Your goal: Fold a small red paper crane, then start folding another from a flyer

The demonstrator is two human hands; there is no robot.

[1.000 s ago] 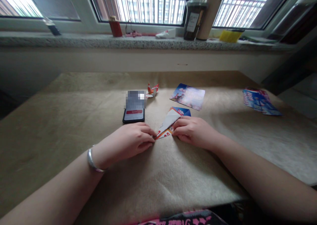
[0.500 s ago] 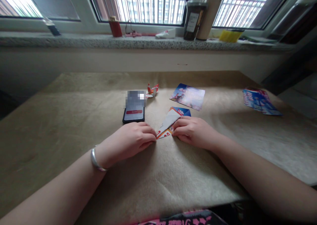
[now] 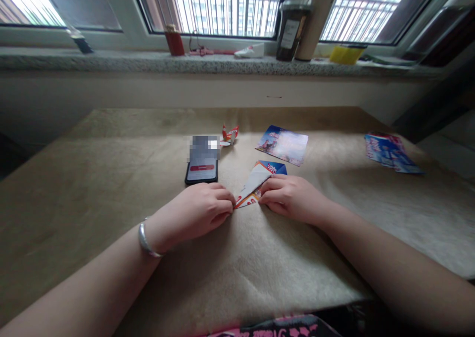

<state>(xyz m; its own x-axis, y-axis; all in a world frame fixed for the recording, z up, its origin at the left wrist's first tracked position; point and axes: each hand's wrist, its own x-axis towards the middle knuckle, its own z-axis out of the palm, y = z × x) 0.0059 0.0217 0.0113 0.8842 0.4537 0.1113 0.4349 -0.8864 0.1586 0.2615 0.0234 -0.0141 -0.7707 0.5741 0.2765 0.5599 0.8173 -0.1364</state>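
A partly folded sheet of printed paper [image 3: 253,182] lies on the table between my hands, white on its folded flap with orange, red and blue print around it. My left hand [image 3: 206,207], with a silver bangle at the wrist, pinches the paper's pointed near-left corner. Curled fingers of my right hand [image 3: 291,197] grip the paper's right edge, covering part of it. A phone [image 3: 202,168] with a lit screen lies just beyond my left hand. Past the folded paper is a flat blue and pink printed sheet [image 3: 284,145].
A small red and white folded-paper figure [image 3: 230,135] stands beside the phone. Several blue printed sheets [image 3: 391,154] lie in a pile at the table's right. On the stone windowsill [image 3: 129,64] are a red container [image 3: 174,41], a dark lidded cup [image 3: 290,32] and a yellow object [image 3: 347,54].
Almost nothing differs. The whole view has shifted very slightly, while both hands keep their hold on the folded paper.
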